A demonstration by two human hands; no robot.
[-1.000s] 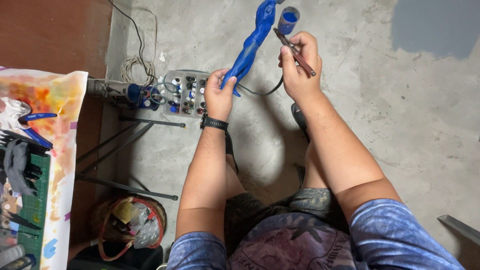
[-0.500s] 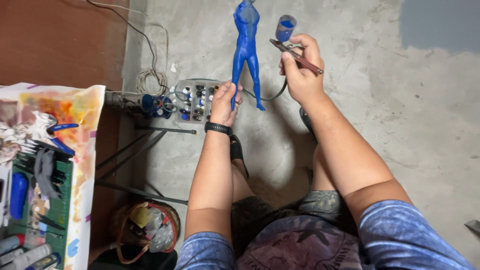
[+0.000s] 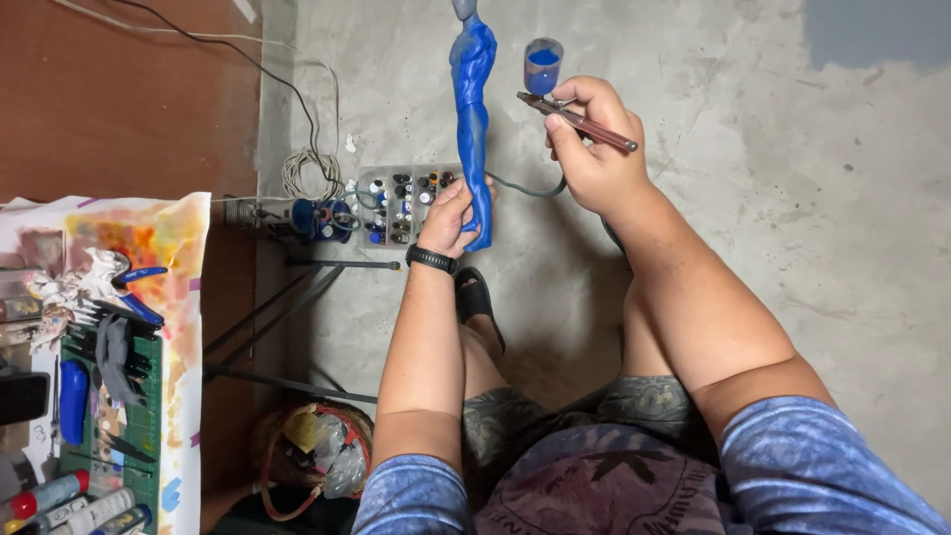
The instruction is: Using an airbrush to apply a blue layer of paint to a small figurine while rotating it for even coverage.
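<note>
My left hand [image 3: 451, 216] grips the legs of a tall blue-painted figurine [image 3: 473, 109] and holds it upright over the concrete floor; its head at the top edge is still grey. My right hand [image 3: 592, 149] is closed around an airbrush [image 3: 575, 119] with a small cup of blue paint [image 3: 542, 61] on top. The airbrush nozzle points left at the figurine's upper body, a short way from it. A grey hose [image 3: 525, 188] runs from the airbrush down behind the figurine. A black band is on my left wrist.
A clear box of small paint bottles [image 3: 396, 203] lies on the floor beside a coiled cable [image 3: 309, 170]. At the left stands a paint-stained table [image 3: 168, 258] with a green cutting mat [image 3: 139, 426], tools and tubes. A basket of rubbish [image 3: 312, 451] sits near my left knee.
The figurine has swung from a tilt to the right to upright and turned in my left hand. The airbrush hand stays close beside it. The camera view has shifted to the left.
</note>
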